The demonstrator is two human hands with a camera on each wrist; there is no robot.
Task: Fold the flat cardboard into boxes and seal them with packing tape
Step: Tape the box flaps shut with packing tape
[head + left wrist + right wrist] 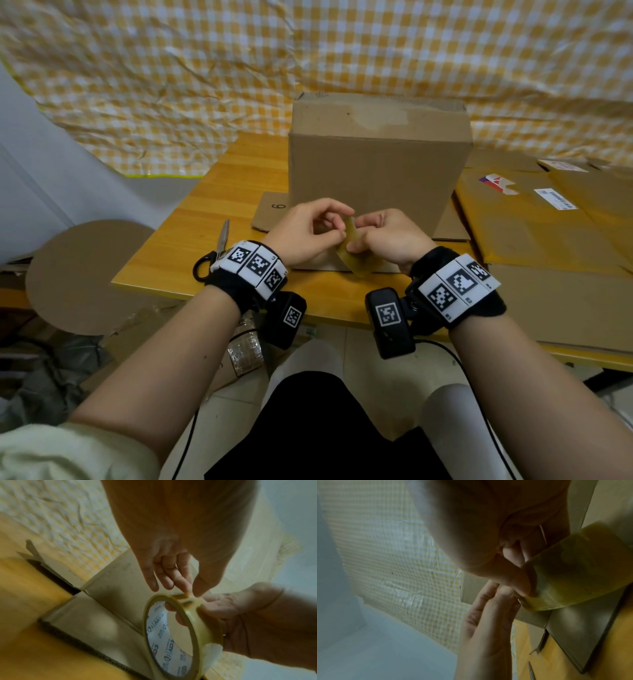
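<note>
Head view: the round roll of clear yellow tape (354, 251) is held above the desk's (209, 219) near edge, in front of the brown box (378, 161). The right hand (390, 240) grips the roll. The left hand (305, 234) pinches at its rim. Metal scissors (219, 250) lie to the left. Flat cardboard (534, 222) lies to the right.

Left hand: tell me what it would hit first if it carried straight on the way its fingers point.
The left hand points at the tape roll, already at its fingertips. Past that, probably the cardboard box, though depth is unclear.
</note>
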